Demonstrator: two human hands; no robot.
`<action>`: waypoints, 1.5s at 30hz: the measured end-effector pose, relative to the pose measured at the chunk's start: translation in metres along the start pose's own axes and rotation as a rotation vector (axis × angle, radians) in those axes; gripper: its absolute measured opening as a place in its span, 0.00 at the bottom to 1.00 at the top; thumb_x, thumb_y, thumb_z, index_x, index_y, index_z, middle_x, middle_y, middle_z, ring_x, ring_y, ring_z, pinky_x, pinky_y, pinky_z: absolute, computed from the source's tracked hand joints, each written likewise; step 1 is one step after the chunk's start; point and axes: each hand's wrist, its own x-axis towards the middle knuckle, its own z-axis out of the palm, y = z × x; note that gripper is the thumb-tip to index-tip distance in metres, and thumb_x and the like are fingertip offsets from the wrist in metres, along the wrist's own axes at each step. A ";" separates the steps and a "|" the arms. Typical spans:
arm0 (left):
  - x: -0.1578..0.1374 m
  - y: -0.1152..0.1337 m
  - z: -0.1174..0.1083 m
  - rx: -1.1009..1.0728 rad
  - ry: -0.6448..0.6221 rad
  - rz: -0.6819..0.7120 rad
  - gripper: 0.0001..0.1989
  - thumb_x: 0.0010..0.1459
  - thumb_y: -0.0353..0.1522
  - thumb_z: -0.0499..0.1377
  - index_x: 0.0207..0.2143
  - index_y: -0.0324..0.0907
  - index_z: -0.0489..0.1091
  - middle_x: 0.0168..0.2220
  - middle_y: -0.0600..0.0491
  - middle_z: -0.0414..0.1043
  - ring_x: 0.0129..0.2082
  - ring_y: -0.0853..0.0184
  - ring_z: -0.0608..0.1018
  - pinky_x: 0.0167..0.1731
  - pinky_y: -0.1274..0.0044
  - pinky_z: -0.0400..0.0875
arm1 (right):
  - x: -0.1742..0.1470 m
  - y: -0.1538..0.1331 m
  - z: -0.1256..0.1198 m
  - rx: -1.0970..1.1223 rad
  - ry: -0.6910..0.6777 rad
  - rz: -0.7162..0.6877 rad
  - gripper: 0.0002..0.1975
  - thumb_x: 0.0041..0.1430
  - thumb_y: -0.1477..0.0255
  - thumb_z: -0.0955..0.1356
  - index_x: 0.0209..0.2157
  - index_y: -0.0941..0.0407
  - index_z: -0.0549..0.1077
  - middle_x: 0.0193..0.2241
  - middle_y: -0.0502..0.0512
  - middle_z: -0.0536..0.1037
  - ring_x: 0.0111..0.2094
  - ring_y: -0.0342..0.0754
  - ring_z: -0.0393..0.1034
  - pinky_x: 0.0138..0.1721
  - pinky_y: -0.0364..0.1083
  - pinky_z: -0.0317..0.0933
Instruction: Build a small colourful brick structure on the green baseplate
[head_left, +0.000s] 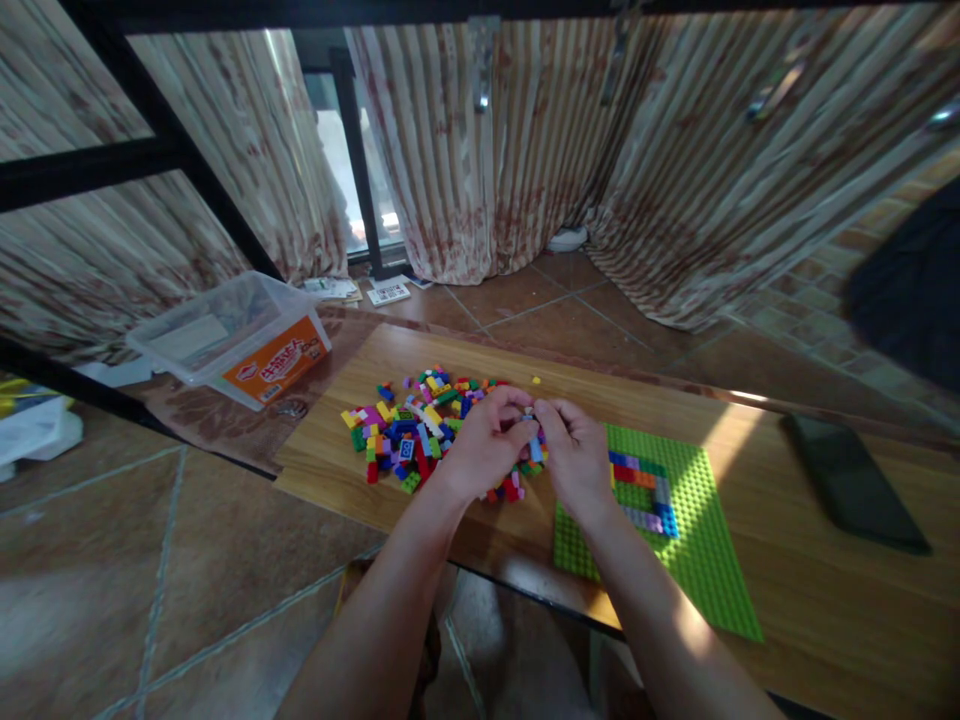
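Over the right side of a heap of colourful toy building bricks [420,440], my left hand [487,440] and my right hand [577,455] meet at the fingertips. Both are closed in a pinch on a small light blue toy brick [535,447], which the fingers partly hide. Under and beside my right hand lies a green studded baseplate [712,560]. On it stands a low rectangular outline of bricks [664,505] in red, orange, blue, grey and lilac; my right hand and wrist cover its left part.
The wooden table [840,610] carries a dark phone-like slab [851,480] at right. A lone yellow brick [536,380] lies near the far edge. On the floor at left stands a clear plastic box [225,330] with an orange label. Striped curtains [465,150] hang behind.
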 end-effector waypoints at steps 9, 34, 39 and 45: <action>0.002 0.002 0.002 -0.060 0.042 0.002 0.03 0.54 0.28 0.57 0.33 0.39 0.66 0.23 0.59 0.66 0.19 0.76 0.68 0.22 0.83 0.64 | -0.006 -0.014 0.010 0.519 0.046 0.397 0.15 0.47 0.58 0.71 0.23 0.54 0.65 0.13 0.40 0.58 0.13 0.37 0.46 0.14 0.41 0.39; 0.008 -0.004 -0.015 0.029 0.221 0.113 0.03 0.54 0.29 0.57 0.34 0.39 0.68 0.23 0.58 0.68 0.20 0.75 0.69 0.23 0.82 0.65 | -0.006 -0.013 0.011 0.650 -0.120 0.485 0.18 0.43 0.59 0.75 0.26 0.56 0.67 0.17 0.42 0.63 0.14 0.33 0.46 0.12 0.36 0.38; 0.014 -0.009 -0.031 0.161 0.389 0.148 0.05 0.54 0.29 0.57 0.34 0.39 0.69 0.24 0.57 0.69 0.21 0.74 0.70 0.23 0.82 0.64 | 0.009 0.010 0.003 0.378 0.059 0.289 0.16 0.46 0.57 0.72 0.28 0.56 0.72 0.22 0.47 0.71 0.19 0.38 0.57 0.17 0.39 0.52; 0.012 -0.009 -0.038 0.399 0.360 0.194 0.05 0.54 0.27 0.57 0.32 0.39 0.72 0.26 0.55 0.72 0.25 0.71 0.71 0.27 0.80 0.65 | 0.014 0.031 -0.003 -0.084 0.002 0.104 0.17 0.52 0.59 0.69 0.37 0.57 0.76 0.31 0.56 0.78 0.30 0.48 0.70 0.33 0.48 0.63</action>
